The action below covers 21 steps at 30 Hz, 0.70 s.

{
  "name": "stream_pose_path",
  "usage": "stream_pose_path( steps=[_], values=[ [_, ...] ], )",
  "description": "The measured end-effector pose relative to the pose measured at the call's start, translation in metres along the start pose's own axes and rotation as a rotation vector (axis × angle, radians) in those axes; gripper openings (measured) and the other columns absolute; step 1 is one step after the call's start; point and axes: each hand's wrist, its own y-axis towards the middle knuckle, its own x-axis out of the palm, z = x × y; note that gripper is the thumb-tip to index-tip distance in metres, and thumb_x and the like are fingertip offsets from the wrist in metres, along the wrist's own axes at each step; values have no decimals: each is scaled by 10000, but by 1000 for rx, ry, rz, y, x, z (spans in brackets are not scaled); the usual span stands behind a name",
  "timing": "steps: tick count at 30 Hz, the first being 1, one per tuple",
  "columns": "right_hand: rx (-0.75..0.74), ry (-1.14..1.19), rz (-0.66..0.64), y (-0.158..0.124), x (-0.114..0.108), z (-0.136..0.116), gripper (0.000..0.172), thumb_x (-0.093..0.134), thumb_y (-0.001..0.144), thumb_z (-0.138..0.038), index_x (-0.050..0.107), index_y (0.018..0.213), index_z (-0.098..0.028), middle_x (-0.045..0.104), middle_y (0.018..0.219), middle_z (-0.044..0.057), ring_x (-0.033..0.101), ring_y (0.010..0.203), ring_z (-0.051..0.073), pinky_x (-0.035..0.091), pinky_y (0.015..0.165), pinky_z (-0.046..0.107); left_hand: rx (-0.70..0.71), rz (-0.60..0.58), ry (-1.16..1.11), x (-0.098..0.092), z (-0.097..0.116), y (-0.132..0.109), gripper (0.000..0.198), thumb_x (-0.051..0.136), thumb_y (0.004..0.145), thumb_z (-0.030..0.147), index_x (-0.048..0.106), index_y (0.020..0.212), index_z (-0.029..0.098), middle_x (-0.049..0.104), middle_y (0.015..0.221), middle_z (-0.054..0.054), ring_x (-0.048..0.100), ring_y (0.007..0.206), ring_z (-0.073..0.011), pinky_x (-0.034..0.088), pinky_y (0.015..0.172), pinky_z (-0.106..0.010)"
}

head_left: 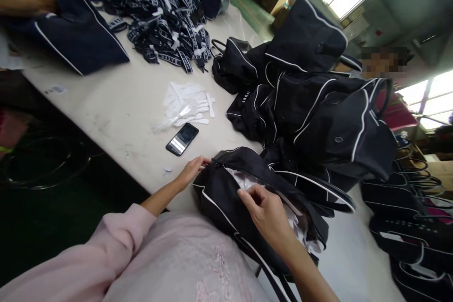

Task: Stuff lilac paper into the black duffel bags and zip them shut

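Left hand (191, 172) narrow, pinching the zip edge of a black zip bag (215, 200) lying on the bench (106, 108); right hand (264, 210) also narrow, closed on the bag opening, just above white paper (244, 180) inside.

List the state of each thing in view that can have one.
Left hand, holding the bag's opening edge
Right hand, pinching the bag's opening
Black bag, partly open, white material showing
Phone, face up, screen lit
Lettered straps, heaped
Other black bags, piled
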Motion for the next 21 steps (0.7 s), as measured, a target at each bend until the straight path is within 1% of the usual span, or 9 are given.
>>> stream_pose_path(
  steps=[3, 5, 7, 9, 10, 12, 15, 18, 21],
  values=[
    [-82, -374, 66, 24, 6, -18, 327, 485, 958, -443, 663, 969, -169, 666, 759, 66, 604, 682, 221, 372, 644, 321, -72, 70, -12, 3, -23, 2, 577, 442, 827, 628, 676, 1011, 134, 702, 1075, -129, 623, 1057, -280, 457, 984, -430],
    [-145, -499, -4, 40, 2, -20, 319, 432, 979, -329, 679, 861, -166, 683, 802, 87, 626, 737, 234, 387, 669, 329, -108, 139, -29, 6, -23, -4, 501, 486, 815, 587, 677, 958, 146, 704, 1038, -114, 616, 1049, -285, 444, 984, -430],
    [-183, -376, -246, 53, -9, -15, 355, 412, 978, -276, 679, 772, -166, 683, 797, 67, 621, 737, 204, 413, 670, 304, -140, 185, -67, 11, -5, -20, 428, 517, 814, 558, 653, 896, 160, 696, 918, -85, 634, 927, -263, 489, 871, -397],
    [-160, -73, -569, 64, -20, -8, 299, 440, 974, -306, 709, 976, -176, 694, 868, 37, 617, 757, 174, 454, 670, 269, -119, 171, -92, 16, 29, -42, 367, 558, 819, 542, 617, 844, 181, 651, 774, -38, 616, 755, -219, 502, 718, -345],
    [-130, 76, -698, 68, -25, -4, 306, 454, 972, -326, 684, 1117, -185, 696, 937, 30, 621, 798, 167, 476, 692, 260, -65, 133, -90, 20, 49, -54, 338, 589, 820, 528, 607, 835, 191, 634, 754, -22, 602, 724, -202, 496, 688, -326],
    [-74, 260, -824, 73, -31, 3, 357, 500, 958, -337, 623, 1257, -186, 685, 1040, 30, 625, 903, 170, 501, 782, 271, 249, 88, 96, 28, 89, -78, 235, 634, 833, 415, 603, 908, 195, 642, 891, -42, 598, 851, -210, 494, 788, -342],
    [-131, 278, -818, 71, -35, 7, 261, 531, 946, -277, 697, 1122, -179, 685, 1018, 23, 622, 941, 165, 490, 894, 299, 797, -66, 531, 43, 126, -100, 270, 674, 811, 288, 594, 1031, 153, 573, 1205, -143, 523, 1129, -290, 398, 1023, -460],
    [-282, 167, -753, 60, -39, 6, 260, 474, 956, -188, 734, 953, -188, 669, 1093, 47, 615, 1004, 180, 488, 950, 334, 970, -148, 782, 52, 130, -100, 222, 658, 849, 315, 593, 971, 141, 582, 1158, -160, 527, 1109, -301, 360, 1038, -494],
    [-501, -46, -708, 47, -42, 10, 385, 382, 933, -63, 711, 1061, -218, 636, 1214, 64, 515, 1244, 206, 370, 1120, 420, 1040, -185, 761, 51, 120, -88, 69, 570, 918, 226, 590, 923, 160, 639, 945, -68, 565, 935, -235, 389, 927, -432]
  ],
)
